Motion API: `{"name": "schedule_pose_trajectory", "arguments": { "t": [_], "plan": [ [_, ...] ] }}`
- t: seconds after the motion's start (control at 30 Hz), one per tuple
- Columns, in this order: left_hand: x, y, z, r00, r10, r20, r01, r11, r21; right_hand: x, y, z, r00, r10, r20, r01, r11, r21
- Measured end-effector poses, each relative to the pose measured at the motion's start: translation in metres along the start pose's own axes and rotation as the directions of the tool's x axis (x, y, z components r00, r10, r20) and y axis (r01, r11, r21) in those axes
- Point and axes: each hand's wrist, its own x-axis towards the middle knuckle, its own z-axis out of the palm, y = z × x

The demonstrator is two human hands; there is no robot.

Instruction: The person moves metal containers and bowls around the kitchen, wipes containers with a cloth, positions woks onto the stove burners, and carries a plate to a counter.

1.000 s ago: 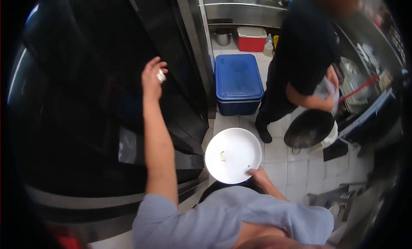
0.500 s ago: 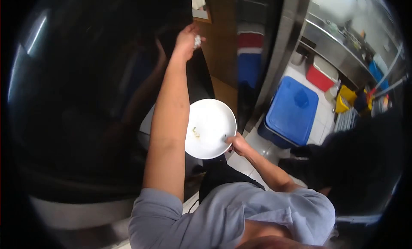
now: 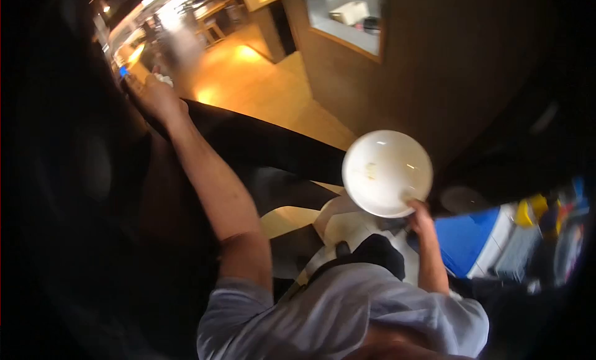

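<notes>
My right hand (image 3: 420,213) grips the rim of a round white bowl (image 3: 382,164) at its lower right, thumb on the inside. A few small food scraps lie in the bowl. My left arm reaches out to the upper left, and my left hand (image 3: 160,98) is against the edge of a dark door (image 3: 136,174). Something white and crumpled (image 3: 164,79) shows at the fingers of my left hand, partly hidden and blurred.
Beyond the doorway a warmly lit floor (image 3: 261,81) stretches to wooden furniture. A brown wall (image 3: 403,81) with a window stands ahead. At the lower right are a blue lid (image 3: 465,236) and a yellow object (image 3: 529,210).
The view has turned toward a doorway that now stands wide, showing a lit room. My left arm reaches further left with the door edge. The bowl has stayed in my right hand.
</notes>
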Motion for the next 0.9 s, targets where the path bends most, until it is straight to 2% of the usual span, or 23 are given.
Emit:
{"name": "schedule_pose_trajectory", "arguments": {
  "t": [0.03,0.07,0.1,0.13,0.17,0.2,0.27,0.3,0.37,0.4,0.43,0.5,0.57,0.6,0.63,0.67,0.7,0.73,0.77,0.8,0.83,0.87,0.9],
  "plan": [
    [0.019,-0.002,-0.004,0.987,0.113,-0.118,-0.115,0.993,-0.009,0.007,-0.006,-0.004,0.999,0.028,-0.041,-0.026,0.999,0.037],
    [0.033,-0.011,0.000,0.915,0.284,-0.287,-0.284,0.958,0.042,0.020,-0.008,-0.007,0.997,-0.035,-0.065,0.034,0.999,-0.025],
    [0.047,-0.012,-0.004,0.893,0.276,-0.356,-0.272,0.960,0.063,0.018,-0.024,0.002,0.990,-0.060,-0.125,0.053,0.997,-0.055],
    [0.042,0.002,0.008,0.892,0.250,-0.376,-0.285,0.958,-0.039,0.039,-0.016,-0.015,0.977,-0.157,-0.147,0.141,0.983,-0.114],
    [0.035,0.017,0.026,0.893,0.222,-0.392,-0.299,0.943,-0.147,0.046,-0.021,-0.012,0.979,-0.175,-0.107,0.171,0.984,-0.045],
    [0.025,0.026,0.036,0.887,0.247,-0.390,-0.318,0.939,-0.130,0.055,-0.022,-0.022,0.979,-0.186,-0.080,0.179,0.980,-0.091],
    [0.020,0.039,0.040,0.856,0.382,-0.349,-0.413,0.910,-0.017,0.071,-0.022,-0.018,0.989,-0.118,-0.090,0.110,0.990,-0.094],
    [0.028,0.018,0.044,0.845,0.392,-0.364,-0.421,0.907,0.000,0.103,-0.023,-0.012,0.992,-0.064,-0.110,0.053,0.994,-0.097],
    [0.043,-0.031,0.038,0.846,0.528,-0.080,-0.469,0.806,0.360,0.167,-0.026,0.024,0.994,-0.111,-0.007,0.110,0.993,-0.040],
    [0.039,-0.049,0.037,0.869,0.492,0.054,-0.455,0.752,0.476,0.190,-0.037,0.045,0.999,0.033,-0.010,-0.034,0.994,-0.100],
    [0.038,-0.072,0.035,0.888,0.427,0.172,-0.442,0.684,0.580,0.214,-0.048,0.073,1.000,0.028,0.009,-0.027,0.994,-0.109],
    [0.030,-0.108,0.016,0.930,0.254,0.265,-0.367,0.611,0.702,0.261,-0.060,0.124,0.992,0.088,0.091,-0.076,0.989,-0.129],
    [0.022,-0.138,-0.006,0.962,-0.092,0.257,-0.198,0.413,0.889,0.313,-0.071,0.161,0.977,0.072,0.200,-0.052,0.994,-0.100],
    [0.015,-0.165,-0.028,0.953,-0.139,0.271,-0.199,0.392,0.898,0.338,-0.071,0.180,0.955,0.050,0.293,-0.034,0.998,-0.058],
    [0.001,-0.199,-0.051,0.939,-0.191,0.285,-0.199,0.372,0.907,0.363,-0.070,0.196,0.926,-0.085,0.368,0.128,0.987,-0.095],
    [-0.022,-0.232,-0.071,0.937,-0.324,0.132,0.031,0.454,0.890,0.383,-0.074,0.207,0.864,-0.208,0.458,0.332,0.920,-0.208],
    [-0.043,-0.243,-0.075,0.808,-0.590,-0.017,0.274,0.350,0.896,0.403,-0.085,0.225,0.668,-0.407,0.623,0.706,0.610,-0.359],
    [-0.079,-0.294,-0.121,0.717,-0.695,-0.061,0.404,0.342,0.849,0.421,-0.098,0.248,0.449,-0.539,0.712,0.894,0.269,-0.359],
    [-0.143,-0.360,-0.146,0.734,-0.679,-0.029,0.427,0.428,0.797,0.428,-0.113,0.270,0.418,-0.585,0.694,0.900,0.167,-0.402],
    [-0.173,-0.389,-0.157,0.518,-0.851,-0.093,0.725,0.378,0.576,0.432,-0.133,0.303,0.488,-0.600,0.634,0.872,0.366,-0.325],
    [-0.197,-0.417,-0.156,0.518,-0.855,-0.026,0.683,0.396,0.613,0.436,-0.154,0.335,0.554,-0.610,0.567,0.811,0.549,-0.202],
    [-0.213,-0.440,-0.134,0.335,-0.932,-0.137,0.857,0.241,0.455,0.438,-0.174,0.366,0.614,-0.614,0.495,0.728,0.683,-0.056],
    [-0.225,-0.465,-0.109,0.224,-0.969,-0.100,0.871,0.153,0.467,0.449,-0.193,0.382,0.697,-0.583,0.418,0.648,0.761,-0.019]
  ]
}}
